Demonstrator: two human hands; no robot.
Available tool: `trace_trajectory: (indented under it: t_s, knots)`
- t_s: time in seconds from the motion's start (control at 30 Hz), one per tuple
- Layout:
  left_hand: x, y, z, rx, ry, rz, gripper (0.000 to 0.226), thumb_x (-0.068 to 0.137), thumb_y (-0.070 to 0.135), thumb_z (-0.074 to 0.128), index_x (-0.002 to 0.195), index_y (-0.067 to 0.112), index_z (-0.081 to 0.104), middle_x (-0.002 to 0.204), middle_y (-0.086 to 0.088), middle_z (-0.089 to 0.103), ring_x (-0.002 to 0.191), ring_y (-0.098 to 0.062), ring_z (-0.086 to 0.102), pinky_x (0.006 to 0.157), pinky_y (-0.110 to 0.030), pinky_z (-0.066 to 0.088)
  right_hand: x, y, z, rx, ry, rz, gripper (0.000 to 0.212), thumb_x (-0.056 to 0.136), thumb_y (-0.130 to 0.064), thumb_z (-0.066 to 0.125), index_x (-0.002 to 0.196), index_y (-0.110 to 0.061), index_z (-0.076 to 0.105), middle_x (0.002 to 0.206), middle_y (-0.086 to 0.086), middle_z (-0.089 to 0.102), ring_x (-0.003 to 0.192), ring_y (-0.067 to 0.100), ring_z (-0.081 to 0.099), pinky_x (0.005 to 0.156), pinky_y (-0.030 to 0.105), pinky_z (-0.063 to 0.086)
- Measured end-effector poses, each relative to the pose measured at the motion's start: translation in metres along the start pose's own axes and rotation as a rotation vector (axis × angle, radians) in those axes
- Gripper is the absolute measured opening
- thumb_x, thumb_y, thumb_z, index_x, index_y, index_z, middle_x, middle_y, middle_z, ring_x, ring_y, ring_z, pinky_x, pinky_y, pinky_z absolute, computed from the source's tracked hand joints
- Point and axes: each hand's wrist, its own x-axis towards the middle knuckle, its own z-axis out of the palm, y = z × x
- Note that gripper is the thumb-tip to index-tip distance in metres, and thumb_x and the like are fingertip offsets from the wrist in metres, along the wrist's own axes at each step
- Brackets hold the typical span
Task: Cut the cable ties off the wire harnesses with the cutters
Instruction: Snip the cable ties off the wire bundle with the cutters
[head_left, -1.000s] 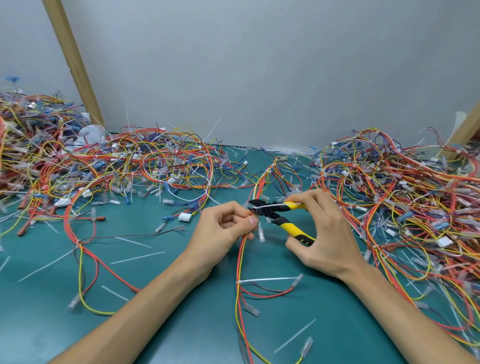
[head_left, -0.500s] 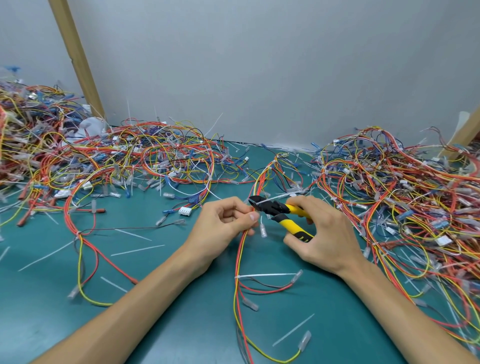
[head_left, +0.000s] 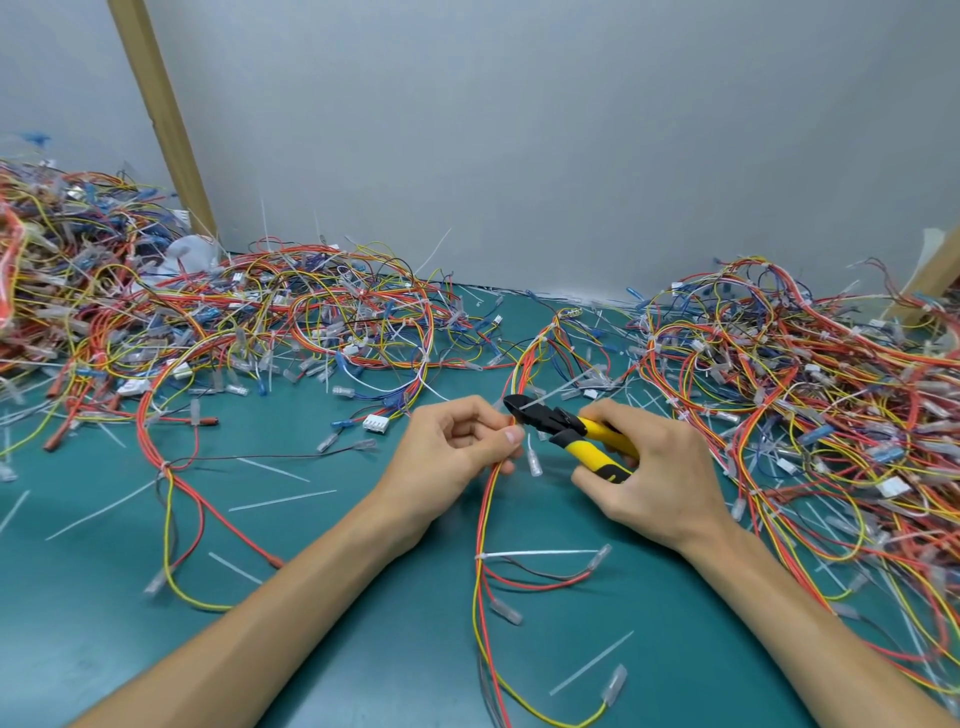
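My left hand (head_left: 457, 452) pinches a red and yellow wire harness (head_left: 485, 525) between thumb and curled fingers at the table's middle. My right hand (head_left: 654, 467) grips the yellow-handled cutters (head_left: 571, 431). Their black jaws sit right at my left fingertips, around a white cable tie (head_left: 550, 392) whose tail sticks out to the upper right. The harness runs down toward me, where another white cable tie (head_left: 535, 554) crosses it.
Big tangles of red, yellow and blue harnesses lie at the left (head_left: 156, 322) and right (head_left: 810, 384) on the green mat (head_left: 363, 597). Cut white tie pieces (head_left: 283, 500) are scattered over the mat. Wooden posts (head_left: 166, 119) lean on the grey wall.
The cutter handles have come closer together in my right hand, and the jaws stay on the tie at my left fingertips. Both hands sit slightly further from me.
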Motion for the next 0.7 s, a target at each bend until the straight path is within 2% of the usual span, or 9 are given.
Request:
trace_trajectory:
  t_s: [0.3,0.43,0.57,0.7]
  knots:
    - [0.002,-0.005,-0.002,-0.013,-0.012,-0.003,0.017,0.086,-0.001,0.067,0.073,0.009,0.062,0.061,-0.001,0.067,0.054,-0.008,0.063,0.052,-0.009,0.044,0.0,0.0,0.0,0.038,-0.044,0.048,0.026,0.061,-0.042,0.06,0.084,-0.032,0.064,0.06,-0.01,0.054,0.055,0.016,0.048,0.054,0.032,0.048]
    - [0.005,-0.009,-0.004,-0.008,-0.039,-0.036,0.004,0.089,0.009,0.065,0.086,0.007,0.066,0.07,-0.002,0.071,0.059,-0.009,0.063,0.055,-0.013,0.043,0.0,0.0,0.001,0.028,-0.044,0.081,0.027,0.06,-0.047,0.056,0.083,-0.033,0.062,0.057,-0.006,0.053,0.054,0.017,0.047,0.054,0.031,0.047]
    - [0.009,-0.012,-0.007,-0.036,-0.058,-0.098,0.016,0.093,0.013,0.06,0.102,0.002,0.067,0.077,-0.001,0.073,0.064,-0.007,0.062,0.062,-0.015,0.049,0.0,-0.002,0.002,-0.066,-0.028,0.133,0.028,0.059,-0.052,0.053,0.082,-0.037,0.062,0.053,-0.006,0.053,0.053,0.018,0.048,0.053,0.028,0.045]
    - [0.009,-0.011,-0.008,-0.044,-0.064,-0.121,0.018,0.092,0.014,0.061,0.101,-0.001,0.068,0.075,-0.001,0.071,0.06,-0.006,0.059,0.055,-0.012,0.044,-0.001,0.0,0.003,-0.065,-0.016,0.104,0.028,0.061,-0.052,0.055,0.083,-0.036,0.061,0.053,-0.009,0.051,0.051,0.015,0.047,0.051,0.027,0.044]
